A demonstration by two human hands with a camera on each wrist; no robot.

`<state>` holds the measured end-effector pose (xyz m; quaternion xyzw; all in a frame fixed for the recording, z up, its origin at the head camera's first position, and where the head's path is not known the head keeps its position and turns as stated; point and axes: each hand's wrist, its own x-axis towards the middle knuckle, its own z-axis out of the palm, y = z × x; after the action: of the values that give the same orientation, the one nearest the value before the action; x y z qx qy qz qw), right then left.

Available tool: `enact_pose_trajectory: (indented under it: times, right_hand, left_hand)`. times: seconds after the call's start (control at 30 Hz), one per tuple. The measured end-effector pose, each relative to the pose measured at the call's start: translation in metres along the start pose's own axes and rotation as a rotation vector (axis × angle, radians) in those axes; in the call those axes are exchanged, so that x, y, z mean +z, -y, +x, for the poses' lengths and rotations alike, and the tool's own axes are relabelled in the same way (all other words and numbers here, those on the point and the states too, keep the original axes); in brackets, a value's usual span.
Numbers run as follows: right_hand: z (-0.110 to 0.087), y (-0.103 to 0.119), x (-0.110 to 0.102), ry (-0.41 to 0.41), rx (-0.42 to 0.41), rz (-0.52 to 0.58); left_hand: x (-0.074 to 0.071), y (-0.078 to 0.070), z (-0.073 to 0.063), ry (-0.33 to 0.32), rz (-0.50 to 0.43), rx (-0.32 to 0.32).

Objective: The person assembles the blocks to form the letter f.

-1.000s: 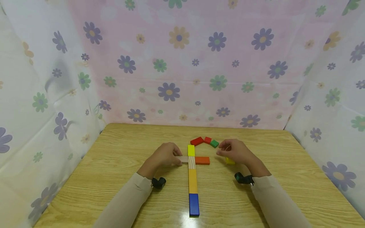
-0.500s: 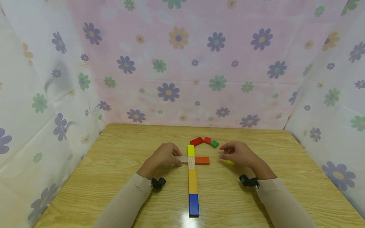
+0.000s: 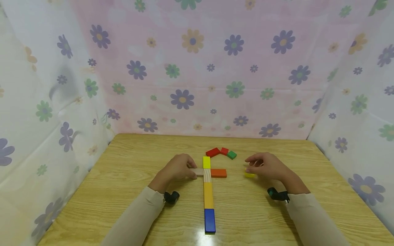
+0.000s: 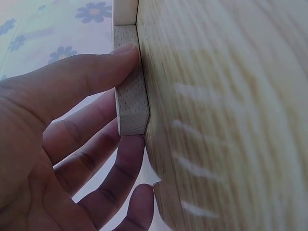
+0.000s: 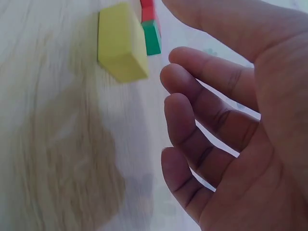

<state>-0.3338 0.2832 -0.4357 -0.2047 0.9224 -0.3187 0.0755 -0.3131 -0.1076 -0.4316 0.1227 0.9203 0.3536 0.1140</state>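
My left hand (image 3: 176,167) pinches a plain wooden block (image 4: 131,94) between thumb and fingers, lying flat on the table. It lies end-on to a striped wooden block (image 3: 207,175), with an orange-red block (image 3: 219,173) on the other side. A yellow block (image 3: 206,162) stands above the striped one in the column; an amber block (image 3: 208,195) and a blue block (image 3: 210,220) run below. My right hand (image 3: 271,167) holds nothing, its fingers loosely bent beside a second yellow block (image 5: 122,43), partly hidden by the hand in the head view.
Beyond the column, a long red block (image 3: 213,152), a small red block (image 3: 224,151) and a green block (image 3: 232,155) form a curved row. They lie on a wood-grain table (image 3: 138,218). Flowered cloth (image 3: 197,75) hangs behind the table and along both sides.
My right hand has drawn away to the right, from near the green block to beside the separate yellow block. My left hand and the blocks have stayed in place.
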Motion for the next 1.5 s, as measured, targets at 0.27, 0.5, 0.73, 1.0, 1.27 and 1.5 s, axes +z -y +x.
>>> enact_pose_trajectory:
  times: [0.27, 0.5, 0.73, 1.0, 1.27, 1.5]
  right_hand:
    - [-0.003, -0.009, -0.006, 0.026, 0.008, -0.018]
    - [-0.006, -0.012, -0.008, 0.048, 0.008, -0.003]
    - [-0.009, -0.011, -0.009, 0.059, 0.033, -0.007]
    - [-0.007, -0.008, -0.007, 0.075, 0.029, 0.009]
    - [-0.007, -0.005, -0.007, 0.064, 0.027, -0.018]
    - [-0.004, -0.002, 0.002, 0.039, -0.005, -0.023]
  left_hand:
    - [-0.002, -0.001, -0.001, -0.007, 0.004, 0.002]
    - [0.0, 0.0, 0.001, -0.002, -0.003, 0.008]
    - [0.001, -0.003, 0.003, 0.007, 0.001, 0.01]
    - [-0.001, -0.002, 0.001, 0.008, -0.004, 0.004]
    - [0.0, -0.002, 0.002, 0.016, -0.028, 0.002]
    - [0.002, 0.001, 0.0, 0.007, -0.028, 0.014]
